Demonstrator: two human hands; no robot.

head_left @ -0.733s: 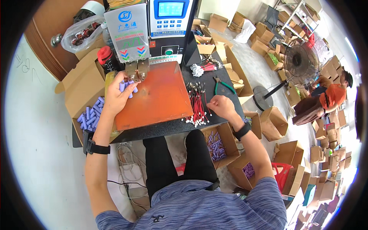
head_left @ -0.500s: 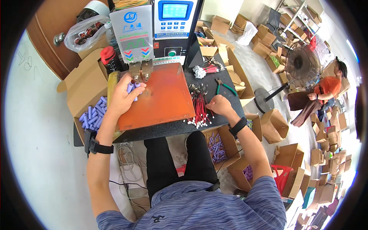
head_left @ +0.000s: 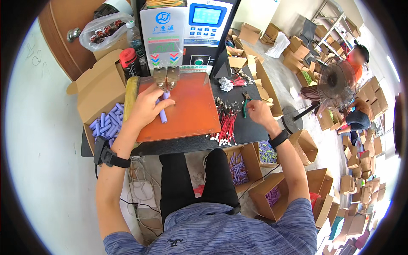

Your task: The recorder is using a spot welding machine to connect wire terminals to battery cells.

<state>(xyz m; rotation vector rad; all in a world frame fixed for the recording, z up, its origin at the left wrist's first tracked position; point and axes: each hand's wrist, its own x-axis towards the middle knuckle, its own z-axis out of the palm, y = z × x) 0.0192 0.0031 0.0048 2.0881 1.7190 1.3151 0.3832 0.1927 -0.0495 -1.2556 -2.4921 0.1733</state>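
Note:
On the orange board (head_left: pixel 191 114), my left hand (head_left: pixel 148 106) is curled around purple cylindrical battery cells (head_left: pixel 163 115), its thumb lying across them. Their far ends are close to the metal electrode block (head_left: pixel 166 80) of a spot welding machine (head_left: pixel 163 42); whether they touch, I cannot tell. My right hand (head_left: pixel 261 114) is closed at the right end of the black table, next to green-handled pliers (head_left: pixel 245 105). What its fingers hold, if anything, is hidden. Red wire leads with white connectors (head_left: pixel 227 121) lie in a bundle between the board and that hand.
An open carton of purple cells (head_left: pixel 106 123) stands left of the board. More wire leads (head_left: pixel 233 81) lie farther back. Cell boxes (head_left: pixel 239 165) sit below the table edge. A standing fan (head_left: pixel 335 85) and two people are at the right, among many cartons.
My left hand has lowered the cells onto the board below the electrodes. My right hand has moved right, from the wire leads to beside the pliers. The view has shifted slightly.

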